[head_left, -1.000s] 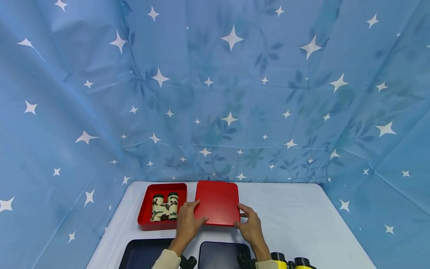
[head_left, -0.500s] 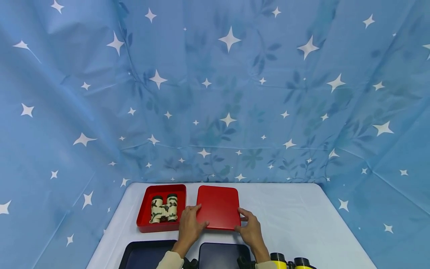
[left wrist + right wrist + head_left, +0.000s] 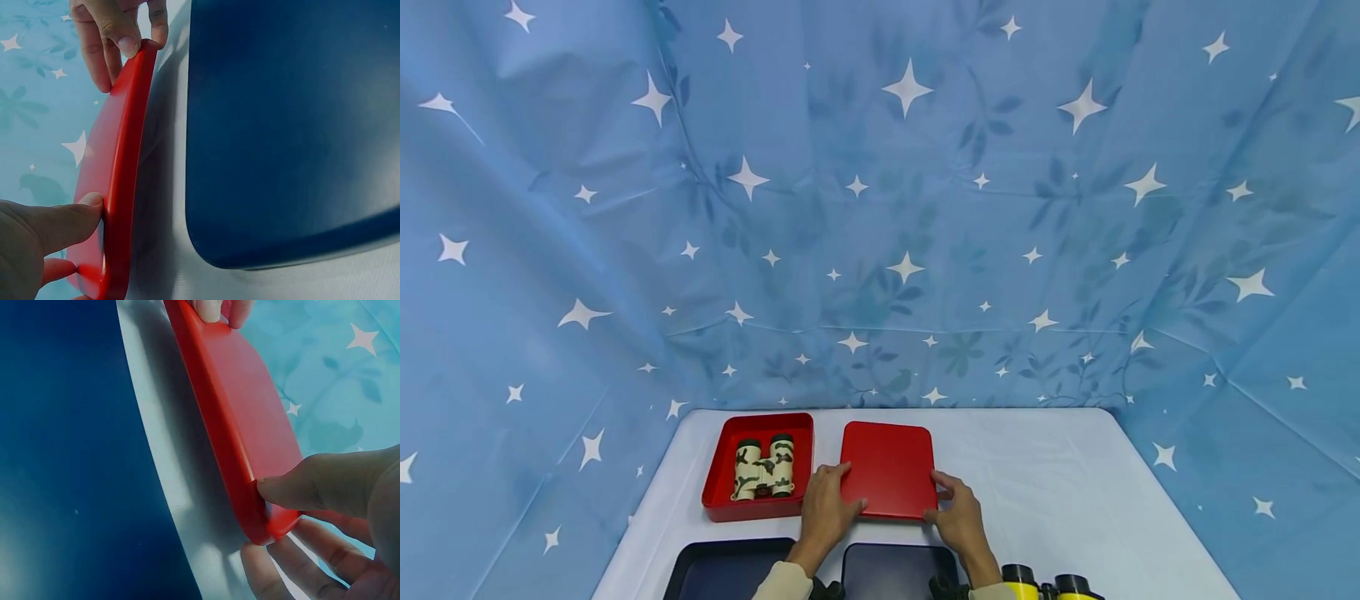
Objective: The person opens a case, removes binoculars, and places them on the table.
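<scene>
A flat red lid [image 3: 889, 467] with rounded corners is held between both hands over the white table, just right of the red box. My left hand [image 3: 827, 510] grips its left near corner, thumb along the near edge. At the opposite near corner, my right hand [image 3: 958, 518] pinches it with thumb and fingers. In the left wrist view the lid [image 3: 119, 169] shows its thin rim edge-on, with a shadow beneath. The right wrist view has my right thumb pressed on the lid [image 3: 231, 419] and fingers at its side. Camouflage binoculars [image 3: 781, 467] lie in the open red box [image 3: 748, 510].
A dark blue tray [image 3: 722, 575] stands nearest the left forearm. Between the forearms lies a flat dark blue lid [image 3: 895, 571]. Yellow and black binoculars [image 3: 1024, 587] stand at the lower right. A blue star-patterned curtain [image 3: 880, 208] rises behind the white table [image 3: 1045, 475].
Both hands have brought the red lid down and slightly nearer, keeping their hold on its near corners. The view has shifted slightly; the red box and binoculars stay put.
</scene>
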`<state>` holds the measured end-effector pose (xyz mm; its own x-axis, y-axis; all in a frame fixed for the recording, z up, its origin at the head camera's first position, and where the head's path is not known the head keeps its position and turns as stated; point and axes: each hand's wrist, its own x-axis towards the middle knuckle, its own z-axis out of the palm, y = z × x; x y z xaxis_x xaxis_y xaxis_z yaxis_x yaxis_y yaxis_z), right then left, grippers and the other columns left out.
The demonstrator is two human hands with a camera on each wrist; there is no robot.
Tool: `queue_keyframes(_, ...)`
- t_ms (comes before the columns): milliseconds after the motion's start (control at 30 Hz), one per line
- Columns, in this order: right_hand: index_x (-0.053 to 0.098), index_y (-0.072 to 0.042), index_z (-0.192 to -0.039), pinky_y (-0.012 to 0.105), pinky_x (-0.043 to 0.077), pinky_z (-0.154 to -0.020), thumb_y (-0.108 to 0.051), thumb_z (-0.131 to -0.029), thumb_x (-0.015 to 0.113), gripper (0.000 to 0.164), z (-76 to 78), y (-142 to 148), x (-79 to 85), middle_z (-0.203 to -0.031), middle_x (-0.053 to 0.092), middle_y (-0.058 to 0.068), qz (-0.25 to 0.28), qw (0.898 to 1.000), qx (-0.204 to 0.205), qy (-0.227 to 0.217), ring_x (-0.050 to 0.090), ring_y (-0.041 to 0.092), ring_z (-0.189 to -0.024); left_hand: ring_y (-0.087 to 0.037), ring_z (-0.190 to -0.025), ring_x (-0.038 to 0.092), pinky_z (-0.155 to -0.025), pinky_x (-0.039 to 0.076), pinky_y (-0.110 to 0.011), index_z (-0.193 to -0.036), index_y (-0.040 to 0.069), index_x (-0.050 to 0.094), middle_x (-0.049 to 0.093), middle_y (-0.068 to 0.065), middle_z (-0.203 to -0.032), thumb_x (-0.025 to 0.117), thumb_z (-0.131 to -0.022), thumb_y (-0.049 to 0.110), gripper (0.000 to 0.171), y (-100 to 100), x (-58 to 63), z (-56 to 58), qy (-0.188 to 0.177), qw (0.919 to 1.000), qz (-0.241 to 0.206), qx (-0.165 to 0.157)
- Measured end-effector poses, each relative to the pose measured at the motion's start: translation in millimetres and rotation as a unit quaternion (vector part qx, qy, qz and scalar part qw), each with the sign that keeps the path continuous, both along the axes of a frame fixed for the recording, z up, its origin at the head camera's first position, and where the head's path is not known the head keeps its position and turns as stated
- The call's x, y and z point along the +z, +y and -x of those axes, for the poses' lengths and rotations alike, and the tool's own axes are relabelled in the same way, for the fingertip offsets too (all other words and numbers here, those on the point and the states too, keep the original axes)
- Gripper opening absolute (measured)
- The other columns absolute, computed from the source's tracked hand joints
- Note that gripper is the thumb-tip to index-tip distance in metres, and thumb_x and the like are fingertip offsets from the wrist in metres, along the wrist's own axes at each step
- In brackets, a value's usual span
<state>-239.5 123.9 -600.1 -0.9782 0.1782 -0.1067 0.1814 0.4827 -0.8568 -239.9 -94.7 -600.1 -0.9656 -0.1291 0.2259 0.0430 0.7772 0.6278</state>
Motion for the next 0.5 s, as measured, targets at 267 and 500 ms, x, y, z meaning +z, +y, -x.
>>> queue_keyframes(267,0.061,-0.01,-0.136,0.045,0.056,-0.086,0.008,-0.065,0.082,0.076,0.9,1.9,-5.1,-0.13,0.061,0.013,-0.007,1.0,-0.007,-0.004,0.057,0.029,-0.112,-0.024,-0.103,0.058,-0.09,0.052,-0.045,-0.13,0.01,0.066,0.063,-0.01,-0.112,0.093,-0.067,0.026,0.07,2.8,-3.6,2.2,-0.022,0.9997,0.01,-0.005)
queue_keyframes(500,0.063,-0.009,-0.134,0.043,0.055,-0.085,0.011,-0.063,0.08,0.075,2.0,2.4,-9.2,-0.125,0.063,0.013,-0.015,1.0,-0.014,-0.004,0.058,0.029,-0.11,-0.024,-0.104,0.057,-0.09,0.053,-0.046,-0.131,0.012,0.065,0.062,-0.01,-0.113,0.092,-0.067,0.027,0.071,6.1,-7.0,3.5,-0.056,0.9984,0.012,0.001)
